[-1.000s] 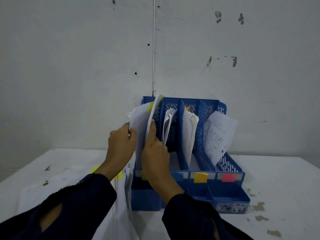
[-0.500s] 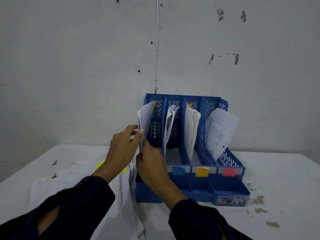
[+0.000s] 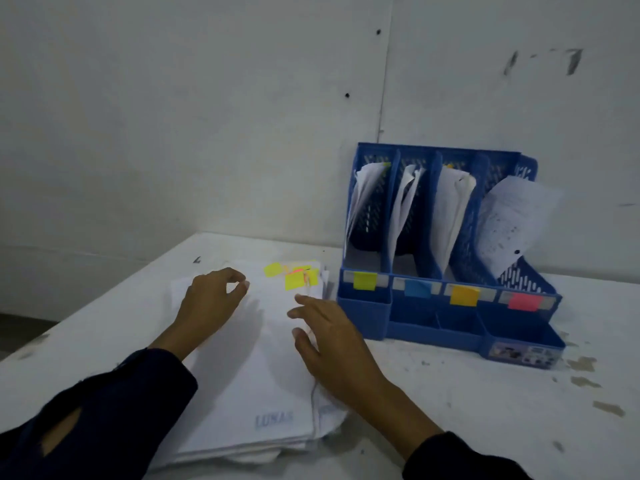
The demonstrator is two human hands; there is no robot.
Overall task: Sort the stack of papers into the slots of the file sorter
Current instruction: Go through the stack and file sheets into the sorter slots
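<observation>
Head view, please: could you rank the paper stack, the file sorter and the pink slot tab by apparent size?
1-2. paper stack and file sorter: alike, and the stack lies nearer, so unranked.
3. pink slot tab.

Paper stack (image 3: 263, 368) lies on table (image 3: 485, 393), front-left of file sorter (image 3: 446, 306), which stands at back vs wall (image 3: 207, 116). Sorter has 4 slots side by side w/ papers in each. Left hand (image 3: 211, 299) over stack's far left part, right hand (image 3: 329, 337) at its right edge
</observation>
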